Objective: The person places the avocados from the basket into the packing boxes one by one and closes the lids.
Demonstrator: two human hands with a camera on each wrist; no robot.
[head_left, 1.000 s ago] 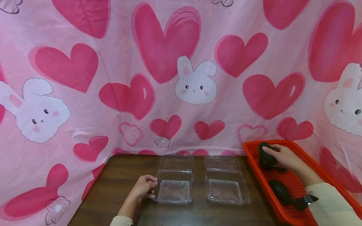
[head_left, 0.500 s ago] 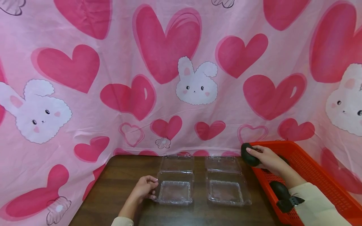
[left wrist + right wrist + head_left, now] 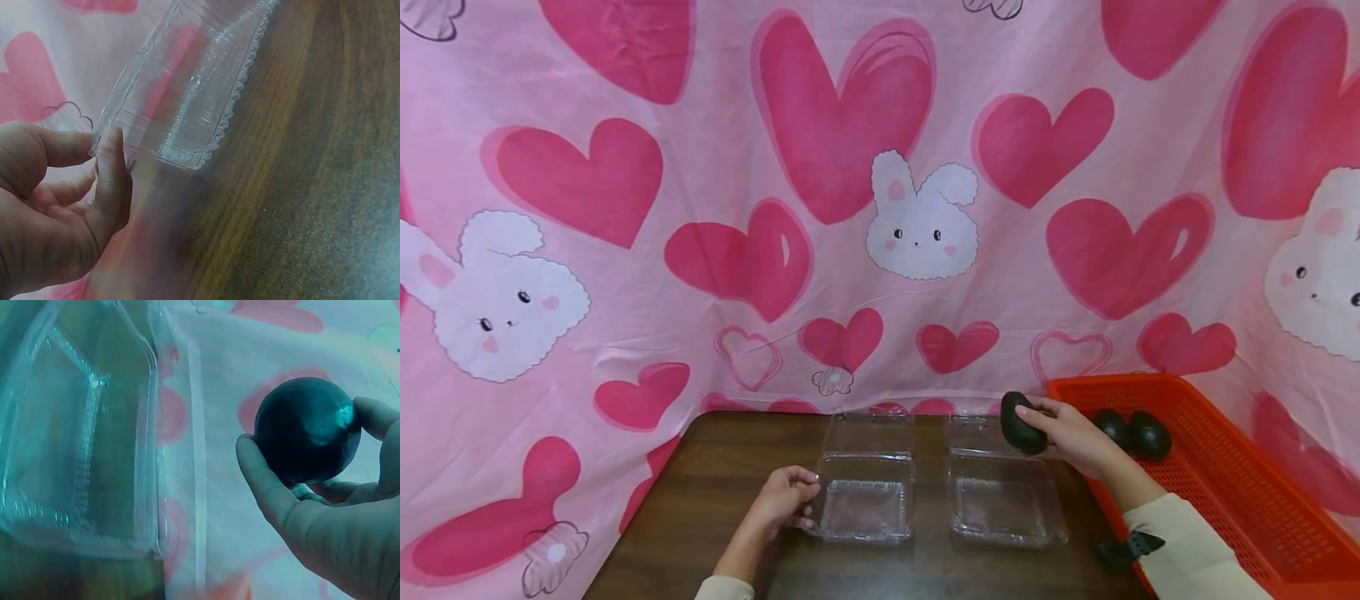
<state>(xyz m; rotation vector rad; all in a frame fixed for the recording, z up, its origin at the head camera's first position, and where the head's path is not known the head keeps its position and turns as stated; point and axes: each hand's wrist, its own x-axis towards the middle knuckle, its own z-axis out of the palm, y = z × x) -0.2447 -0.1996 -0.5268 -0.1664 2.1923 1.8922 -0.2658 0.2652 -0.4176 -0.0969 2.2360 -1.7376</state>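
Observation:
My right hand (image 3: 1075, 435) grips a dark green avocado (image 3: 1022, 423) between thumb and fingers, in the air above the right clear plastic clamshell box (image 3: 1004, 500). In the right wrist view the avocado (image 3: 307, 430) looks round, end on, with the box (image 3: 87, 456) to its left. My left hand (image 3: 784, 500) is at the left side of a second open clamshell box (image 3: 865, 502). Its thumb and finger pinch that box's rim in the left wrist view, where the box (image 3: 187, 94) shows at the top. Both boxes stand with lids folded back.
A red plastic basket (image 3: 1217, 483) stands at the right of the brown wooden table (image 3: 730, 450). Two more avocados (image 3: 1150, 435) lie near its far end, partly behind the right hand. A pink curtain (image 3: 835, 292) with hearts and rabbits hangs behind.
My right hand has lifted the avocado out of the red basket and carried it left over the basket's edge to the right box. The left hand has stayed at its box.

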